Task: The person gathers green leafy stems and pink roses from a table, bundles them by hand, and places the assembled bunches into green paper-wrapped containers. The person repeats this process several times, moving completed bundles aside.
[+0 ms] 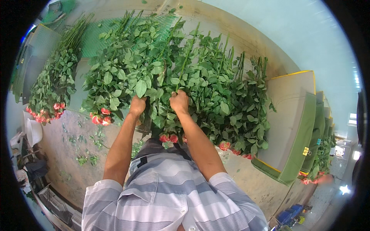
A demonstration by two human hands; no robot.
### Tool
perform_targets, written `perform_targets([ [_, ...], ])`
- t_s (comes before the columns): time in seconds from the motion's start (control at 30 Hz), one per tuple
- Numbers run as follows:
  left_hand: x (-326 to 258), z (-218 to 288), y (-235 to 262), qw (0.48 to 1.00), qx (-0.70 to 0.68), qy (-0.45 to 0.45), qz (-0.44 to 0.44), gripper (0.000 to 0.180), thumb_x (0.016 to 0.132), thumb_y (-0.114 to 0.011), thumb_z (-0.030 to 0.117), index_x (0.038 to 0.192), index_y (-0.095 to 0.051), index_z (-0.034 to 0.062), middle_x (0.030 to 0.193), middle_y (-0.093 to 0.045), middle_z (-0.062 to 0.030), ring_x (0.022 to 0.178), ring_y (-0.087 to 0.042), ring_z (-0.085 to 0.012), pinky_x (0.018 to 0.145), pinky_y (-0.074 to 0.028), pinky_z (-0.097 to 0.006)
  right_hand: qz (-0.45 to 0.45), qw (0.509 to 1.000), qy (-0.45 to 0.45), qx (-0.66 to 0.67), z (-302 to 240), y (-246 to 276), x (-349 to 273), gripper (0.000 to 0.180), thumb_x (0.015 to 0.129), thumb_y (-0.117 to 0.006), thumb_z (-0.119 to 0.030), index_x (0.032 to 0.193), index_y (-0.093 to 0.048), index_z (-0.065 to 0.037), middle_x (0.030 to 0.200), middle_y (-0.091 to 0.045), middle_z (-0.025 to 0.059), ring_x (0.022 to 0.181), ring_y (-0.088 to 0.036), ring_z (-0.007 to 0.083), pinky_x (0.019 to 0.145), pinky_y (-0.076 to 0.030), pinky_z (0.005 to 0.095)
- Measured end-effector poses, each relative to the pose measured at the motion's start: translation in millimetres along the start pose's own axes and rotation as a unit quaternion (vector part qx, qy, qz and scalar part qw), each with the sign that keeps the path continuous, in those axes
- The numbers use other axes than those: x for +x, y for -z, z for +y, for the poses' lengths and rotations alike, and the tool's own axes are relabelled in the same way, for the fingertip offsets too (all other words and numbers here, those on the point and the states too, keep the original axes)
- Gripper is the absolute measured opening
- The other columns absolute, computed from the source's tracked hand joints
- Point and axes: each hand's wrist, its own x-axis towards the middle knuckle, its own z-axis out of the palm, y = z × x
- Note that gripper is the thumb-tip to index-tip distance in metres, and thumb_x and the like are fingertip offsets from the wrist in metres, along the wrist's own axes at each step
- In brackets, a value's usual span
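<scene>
Head view shows both my hands buried in the roses (173,73), a wide heap of long stems lying across the bench (61,138) with leaves spread above my knuckles and the pink-red heads hanging toward my chest. My left hand (137,106) is curled shut around a stem or two at the leafy middle; my right hand (179,101) is likewise closed on stems just beside it, the two fists near each other but apart. How many stems each fist has, I cannot tell, since leaves cover my fingertips.

These should handle as light singly, heavier as a bunch. Stems look stiff and probably thorny, so I judge the bare middle of the stem the safest hold, below the leaves and well clear of the heads. Blooms under my wrists look soft and easily bruised; leaves tear and tangle.

Off past my left hand lies a separate smaller bunch (52,88). Beyond my right hand stands a green-edged board (296,115).
</scene>
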Motion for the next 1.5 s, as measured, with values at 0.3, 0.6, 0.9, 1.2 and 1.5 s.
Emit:
perform_targets([
  [0.3,-15.4,29.1,10.7,0.997,0.073,-0.006,-0.020,0.035,0.083,-0.053,0.018,0.109,-0.054,-0.0056,0.101,-0.061,-0.0273,0.100,-0.056,-0.0423,0.085,-0.043,-0.039,-0.030,0.999,0.002,-0.010,-19.2,15.0,-2.6,0.045,0.090,-0.056,-0.021,0.123,-0.047,0.009,0.096,-0.064,0.0221,0.083,-0.064,0.0324,0.073,-0.050,0.0450],
  [0.6,-37.7,68.9,-0.5,0.985,0.162,-0.059,-0.026,0.031,0.086,-0.052,0.019,0.111,-0.053,-0.0008,0.102,-0.060,-0.0253,0.099,-0.055,-0.0412,0.084,-0.044,-0.043,-0.084,0.943,-0.023,0.322,10.0,76.7,-3.8,0.022,0.094,-0.046,-0.018,0.106,-0.060,-0.006,0.085,-0.064,0.0062,0.061,-0.057,0.0138,0.049,-0.043,0.0293],
  [0.9,-43.5,45.9,-57.5,0.990,0.035,-0.126,-0.061,0.025,0.087,-0.053,0.018,0.108,-0.054,0.0054,0.093,-0.062,-0.0224,0.089,-0.059,-0.0398,0.077,-0.046,-0.043,-0.100,0.873,0.224,0.422,-70.5,185.5,-76.4,0.029,0.091,-0.053,-0.032,0.099,-0.058,-0.004,0.075,-0.062,0.0094,0.064,-0.062,0.0199,0.053,-0.053,0.0357],
  [1.2,-55.5,34.9,-70.8,0.965,0.203,-0.072,-0.146,0.040,0.082,-0.057,0.032,0.110,-0.057,0.0038,0.107,-0.061,-0.0212,0.100,-0.057,-0.0356,0.085,-0.045,-0.041,-0.058,0.885,0.269,0.374,-193.6,-2.3,-36.6,0.032,0.092,-0.052,-0.025,0.110,-0.053,0.001,0.098,-0.063,0.0114,0.085,-0.060,0.0180,0.076,-0.047,0.0334],
  [1.5,-68.9,31.1,-52.9,0.976,-0.129,-0.151,-0.084,0.033,0.087,-0.051,0.024,0.111,-0.056,0.0031,0.102,-0.063,-0.0178,0.097,-0.059,-0.0319,0.084,-0.047,-0.037,-0.085,0.945,0.298,0.104,-206.7,-54.9,-34.5,0.048,0.094,-0.041,-0.035,0.120,-0.046,0.005,0.111,-0.057,0.0253,0.105,-0.055,0.0369,0.088,-0.043,0.0431],
])
